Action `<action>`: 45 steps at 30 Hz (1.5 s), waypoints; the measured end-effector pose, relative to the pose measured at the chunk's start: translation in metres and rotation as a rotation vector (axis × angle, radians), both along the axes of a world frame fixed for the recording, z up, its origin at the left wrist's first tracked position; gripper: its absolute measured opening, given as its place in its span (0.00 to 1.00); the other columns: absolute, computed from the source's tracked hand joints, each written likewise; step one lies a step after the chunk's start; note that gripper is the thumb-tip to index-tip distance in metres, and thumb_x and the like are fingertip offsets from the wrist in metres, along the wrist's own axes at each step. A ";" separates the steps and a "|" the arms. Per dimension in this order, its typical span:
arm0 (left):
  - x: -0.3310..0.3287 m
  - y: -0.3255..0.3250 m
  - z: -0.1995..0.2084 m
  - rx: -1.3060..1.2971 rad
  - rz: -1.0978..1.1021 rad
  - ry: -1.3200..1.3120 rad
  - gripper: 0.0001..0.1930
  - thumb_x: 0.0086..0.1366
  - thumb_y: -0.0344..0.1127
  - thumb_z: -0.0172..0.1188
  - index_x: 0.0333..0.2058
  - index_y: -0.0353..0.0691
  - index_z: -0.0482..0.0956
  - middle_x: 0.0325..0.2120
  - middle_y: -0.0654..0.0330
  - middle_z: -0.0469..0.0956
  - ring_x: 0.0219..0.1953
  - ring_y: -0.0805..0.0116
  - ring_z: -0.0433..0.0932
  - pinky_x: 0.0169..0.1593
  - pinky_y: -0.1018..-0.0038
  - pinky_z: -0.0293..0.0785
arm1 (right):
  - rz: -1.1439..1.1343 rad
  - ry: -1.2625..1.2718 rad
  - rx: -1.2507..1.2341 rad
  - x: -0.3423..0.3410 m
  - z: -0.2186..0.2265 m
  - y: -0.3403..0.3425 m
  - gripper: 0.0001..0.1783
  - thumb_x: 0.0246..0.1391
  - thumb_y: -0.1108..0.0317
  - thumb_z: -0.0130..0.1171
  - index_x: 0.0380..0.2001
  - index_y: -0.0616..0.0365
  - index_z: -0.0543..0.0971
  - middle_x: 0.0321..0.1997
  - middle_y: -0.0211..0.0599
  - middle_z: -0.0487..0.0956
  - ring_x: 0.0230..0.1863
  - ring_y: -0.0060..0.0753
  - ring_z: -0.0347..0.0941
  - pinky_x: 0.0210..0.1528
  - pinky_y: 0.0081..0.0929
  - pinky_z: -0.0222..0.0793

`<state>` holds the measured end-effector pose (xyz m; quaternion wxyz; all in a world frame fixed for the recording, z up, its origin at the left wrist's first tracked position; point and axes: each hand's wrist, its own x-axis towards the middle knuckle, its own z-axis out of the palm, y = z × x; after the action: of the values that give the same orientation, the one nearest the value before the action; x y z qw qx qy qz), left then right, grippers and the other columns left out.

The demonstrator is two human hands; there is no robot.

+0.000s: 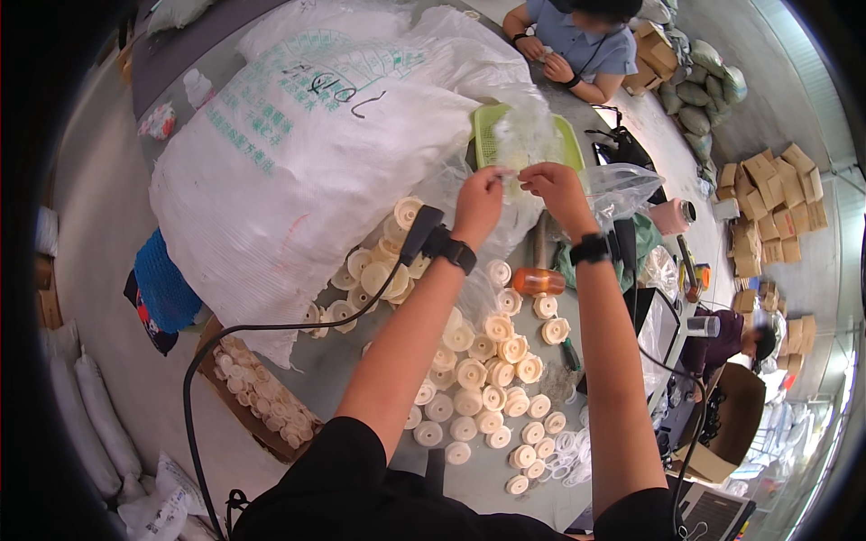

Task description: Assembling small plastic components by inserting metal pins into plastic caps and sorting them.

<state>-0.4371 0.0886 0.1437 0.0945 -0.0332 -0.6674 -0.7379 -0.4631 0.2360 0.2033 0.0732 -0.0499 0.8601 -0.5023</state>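
Both arms reach forward over the table, toward a light green plastic basket [487,135] with clear plastic film [532,135] lying in it. My left hand [478,207] is closed in a pinch, with something small and pale at its fingertips. Close beside it, my right hand [559,194] also pinches, its fingertips nearly meeting the left ones. What either hand holds is too small to name. Nearer to me lie many cream-coloured plastic spool-like parts [471,373], with thin white rings [568,455] at their right edge. An orange-headed mallet [538,280] lies below the right hand.
A large white woven sack [298,171] fills the left of the table. A cardboard box of pale parts [271,406] stands at lower left. A green-handled screwdriver [570,354] and a pink bottle [672,216] lie rightward. A person [577,45] sits across; another [731,343] is at right.
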 end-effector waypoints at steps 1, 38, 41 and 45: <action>0.004 0.005 0.009 0.005 0.010 -0.010 0.10 0.59 0.28 0.47 0.36 0.37 0.77 0.27 0.50 0.77 0.29 0.59 0.76 0.34 0.70 0.69 | 0.010 -0.010 0.005 -0.015 -0.011 0.003 0.10 0.46 0.75 0.51 0.32 0.65 0.77 0.29 0.38 0.78 0.32 0.29 0.75 0.36 0.25 0.69; 0.108 0.033 0.141 -0.461 -0.605 0.611 0.03 0.46 0.33 0.58 0.19 0.43 0.74 0.13 0.60 0.72 0.22 0.62 0.78 0.24 0.68 0.71 | -0.575 -0.074 -1.432 -0.070 -0.103 0.036 0.18 0.49 0.62 0.49 0.43 0.58 0.73 0.41 0.37 0.77 0.41 0.36 0.73 0.43 0.32 0.71; 0.122 0.049 0.111 -0.287 -0.674 0.388 0.04 0.50 0.33 0.56 0.20 0.41 0.74 0.14 0.57 0.72 0.22 0.60 0.77 0.25 0.64 0.69 | -0.605 -0.075 -1.564 -0.080 -0.112 0.030 0.18 0.50 0.61 0.49 0.43 0.57 0.73 0.42 0.36 0.77 0.41 0.36 0.73 0.43 0.32 0.71; 0.086 0.007 0.148 -0.247 -0.597 0.316 0.08 0.54 0.29 0.51 0.32 0.45 0.78 0.24 0.57 0.78 0.27 0.56 0.77 0.32 0.70 0.72 | -0.637 -0.039 -1.664 -0.084 -0.116 0.035 0.19 0.50 0.60 0.49 0.43 0.57 0.73 0.42 0.36 0.76 0.41 0.37 0.73 0.44 0.33 0.71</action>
<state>-0.3511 0.0960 0.2913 -0.0278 -0.3515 -0.6897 -0.6325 -0.5473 0.2707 0.0873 -0.1152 0.1630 0.1887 -0.9615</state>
